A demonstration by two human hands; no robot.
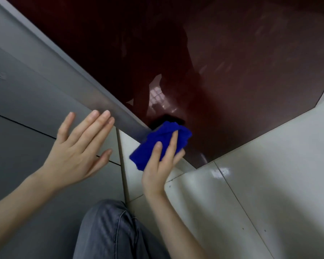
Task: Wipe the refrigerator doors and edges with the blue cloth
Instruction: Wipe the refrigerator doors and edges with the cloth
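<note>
Left hand: fingers straight and spread, palm flat against the matte grey refrigerator door. It holds nothing. The fingertips reach the door's right margin, just below the paler grey edge strip.

Right hand: clamped on the folded bright blue cloth. Two fingers lie over the top of it and the thumb tucks in on the right side. The hands are apart, with the left one up and to the side of the right.

The blue cloth is pushed into the corner where the grey edge strip ends, against the glossy dark red panel. Its lower end hangs over the white strip beside the door. The far end is bunched up and touches the dark red surface. There is a dark reflection right behind it.

The grey door has a thin dark seam line running across it, under the left wrist. A small label sits at the far left edge, too blurred to read.

The dark red panel mirrors a bright gridded patch and a dark shape; can't tell what it is.

Glossy white tiles with thin grout lines fill the right and lower right, butting against the red panel.

The person's leg in grey denim jeans sits bottom centre, between the two forearms.
</note>
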